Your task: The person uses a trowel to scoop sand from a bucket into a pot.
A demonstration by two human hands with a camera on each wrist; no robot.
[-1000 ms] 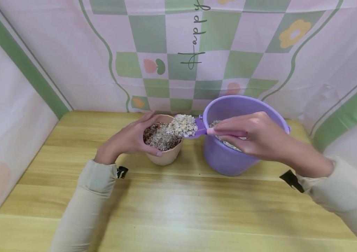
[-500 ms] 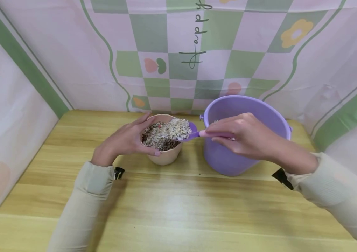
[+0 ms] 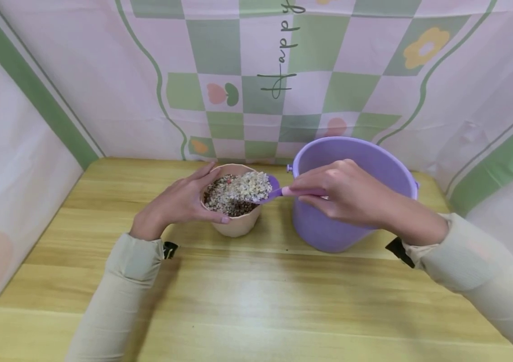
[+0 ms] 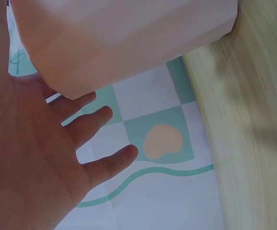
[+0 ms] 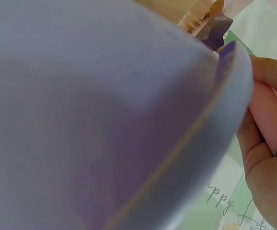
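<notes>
My right hand (image 3: pixel 351 196) grips the pink handle of a small purple trowel (image 3: pixel 275 185), heaped with pale gravel (image 3: pixel 253 185). The trowel's blade is over the right rim of a pale peach plant pot (image 3: pixel 237 227). Brown and grey grains (image 3: pixel 220 198) fill much of the pot. My left hand (image 3: pixel 177 203) holds the pot from the left, thumb along the near side and index finger by the far rim; its other fingers (image 4: pixel 110 165) spread beside the pot in the left wrist view. The right wrist view shows the pink handle (image 5: pixel 269 112) in my fingers.
A purple bucket (image 3: pixel 324 234) stands right of the pot, beneath my right hand and wrist, its wall filling much of the right wrist view. Both containers are on a wooden table (image 3: pixel 238 301). A checked fabric backdrop (image 3: pixel 263 95) rises behind, with fabric at both sides.
My right hand has moved left with the loaded trowel, from above the bucket's left side to over the pot's rim. My left hand stays at the pot.
</notes>
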